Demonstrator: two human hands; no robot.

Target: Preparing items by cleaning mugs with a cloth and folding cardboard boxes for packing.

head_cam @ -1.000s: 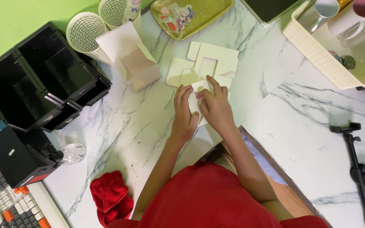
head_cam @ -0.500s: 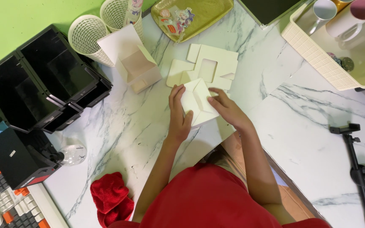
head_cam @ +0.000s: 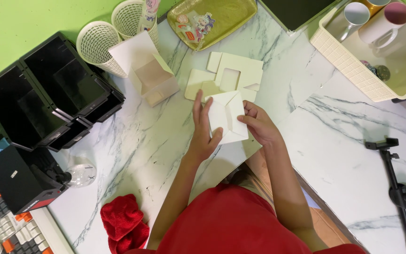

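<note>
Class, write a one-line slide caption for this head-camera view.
Both hands, left hand and right hand, hold a folded cream card piece above a marble table.

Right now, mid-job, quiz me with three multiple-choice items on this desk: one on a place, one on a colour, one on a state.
1. Where does the red cloth lie?
A. on the marble table's near edge, by the keyboard
B. in the cream basket
C. on the green tray

2. What colour are the two open bins on the left?
A. white
B. black
C. yellow

3. How is the folded cream card held?
A. lying untouched
B. by one hand only
C. between both hands

Answers:
1 A, it lies bunched on the table near the keyboard.
2 B, both bins are black.
3 C, the left hand and the right hand each grip a side of it.
</note>
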